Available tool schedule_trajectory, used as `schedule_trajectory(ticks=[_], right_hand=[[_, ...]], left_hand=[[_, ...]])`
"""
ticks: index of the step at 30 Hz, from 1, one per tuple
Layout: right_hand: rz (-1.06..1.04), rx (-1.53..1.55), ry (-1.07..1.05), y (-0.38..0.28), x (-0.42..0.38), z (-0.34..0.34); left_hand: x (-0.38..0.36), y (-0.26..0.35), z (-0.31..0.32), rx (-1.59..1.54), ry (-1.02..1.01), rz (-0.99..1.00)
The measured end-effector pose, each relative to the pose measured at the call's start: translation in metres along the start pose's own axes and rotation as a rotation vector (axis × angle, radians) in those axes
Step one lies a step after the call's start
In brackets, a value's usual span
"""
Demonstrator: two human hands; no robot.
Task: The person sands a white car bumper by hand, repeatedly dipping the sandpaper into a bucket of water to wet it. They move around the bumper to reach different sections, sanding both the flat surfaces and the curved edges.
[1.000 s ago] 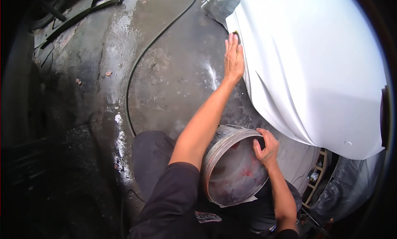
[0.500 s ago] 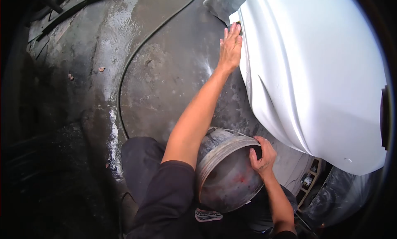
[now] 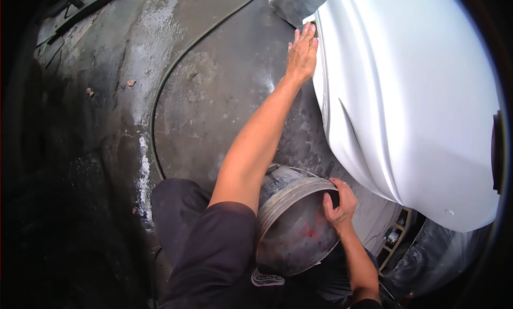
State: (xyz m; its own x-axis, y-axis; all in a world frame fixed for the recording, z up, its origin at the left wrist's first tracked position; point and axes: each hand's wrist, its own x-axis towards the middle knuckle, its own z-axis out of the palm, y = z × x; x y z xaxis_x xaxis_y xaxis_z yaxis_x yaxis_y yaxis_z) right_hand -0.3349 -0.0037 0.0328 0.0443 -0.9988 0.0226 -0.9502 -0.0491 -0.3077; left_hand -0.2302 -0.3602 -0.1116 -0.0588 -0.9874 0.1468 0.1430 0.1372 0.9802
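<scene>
My left hand reaches far forward, its fingers stretched out and flat against the side edge of a glossy white car body panel. Its palm is turned towards the panel and hidden. A small yellowish-green spot shows by the fingertips. Close to my body, my right hand is wrapped over the rim of a worn, stained bucket, with the thumb inside. The bucket is tilted, its mouth facing me, and reddish smears mark the inside.
A dark hose curves over the wet, stained concrete floor. Greyish plastic sheeting hangs at the panel's far end. At lower right are a slotted frame and dark plastic film. Small debris lies at left.
My left hand has shifted slightly forward along the panel's edge, fingers still flat. The view has moved a little. My right hand keeps its hold on the bucket rim.
</scene>
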Motion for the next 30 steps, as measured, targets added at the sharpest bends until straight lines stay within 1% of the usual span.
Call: schedule_trajectory(ticks=[2, 5, 8, 9, 10, 11, 14, 17, 19, 20, 22, 23, 25, 26, 28, 30], right_hand=[[-0.020, 0.003, 0.014, -0.001, 0.005, 0.000], [-0.011, 0.008, -0.007, -0.003, 0.001, -0.005], [-0.013, 0.010, -0.019, -0.001, 0.006, -0.004], [-0.008, 0.009, -0.009, -0.001, 0.007, -0.003], [-0.002, 0.010, -0.008, -0.002, 0.005, -0.001], [0.001, 0.006, -0.024, -0.003, 0.004, 0.000], [0.000, -0.008, -0.016, -0.007, 0.005, -0.003], [-0.016, -0.005, -0.029, -0.004, 0.004, -0.003], [-0.002, -0.014, -0.044, -0.002, 0.006, -0.002], [-0.005, -0.026, -0.051, 0.000, 0.007, -0.004], [0.006, -0.014, -0.035, -0.002, 0.006, 0.000], [0.012, -0.019, -0.047, -0.002, 0.004, 0.002], [0.045, -0.029, -0.044, -0.004, 0.003, 0.001], [0.044, -0.032, -0.041, -0.004, 0.002, 0.000], [0.029, -0.015, -0.069, -0.003, 0.005, -0.002], [0.016, -0.010, -0.064, -0.005, 0.007, -0.004]], left_hand=[[-0.031, 0.010, 0.008, -0.052, 0.036, -0.054], [-0.113, 0.018, 0.013, -0.048, 0.012, -0.075], [-0.080, 0.004, 0.012, -0.052, 0.018, -0.022], [-0.049, 0.004, 0.009, -0.059, 0.017, -0.024], [-0.011, 0.006, 0.000, 0.013, -0.020, -0.045], [0.005, 0.003, -0.005, 0.084, -0.054, -0.069], [-0.008, 0.010, 0.003, 0.025, -0.004, -0.074], [-0.096, 0.015, 0.016, -0.065, 0.000, -0.071], [-0.119, 0.021, 0.021, -0.074, 0.032, -0.092], [-0.107, 0.020, 0.020, -0.085, 0.039, -0.095], [-0.052, 0.016, 0.006, -0.039, 0.005, -0.107], [-0.022, 0.010, 0.002, 0.013, 0.003, -0.101], [0.005, 0.005, -0.007, 0.114, -0.024, -0.097], [-0.005, 0.006, -0.004, 0.111, -0.024, -0.094], [-0.048, 0.011, 0.008, 0.009, 0.026, -0.099], [-0.105, 0.017, 0.016, -0.032, 0.006, -0.117]])
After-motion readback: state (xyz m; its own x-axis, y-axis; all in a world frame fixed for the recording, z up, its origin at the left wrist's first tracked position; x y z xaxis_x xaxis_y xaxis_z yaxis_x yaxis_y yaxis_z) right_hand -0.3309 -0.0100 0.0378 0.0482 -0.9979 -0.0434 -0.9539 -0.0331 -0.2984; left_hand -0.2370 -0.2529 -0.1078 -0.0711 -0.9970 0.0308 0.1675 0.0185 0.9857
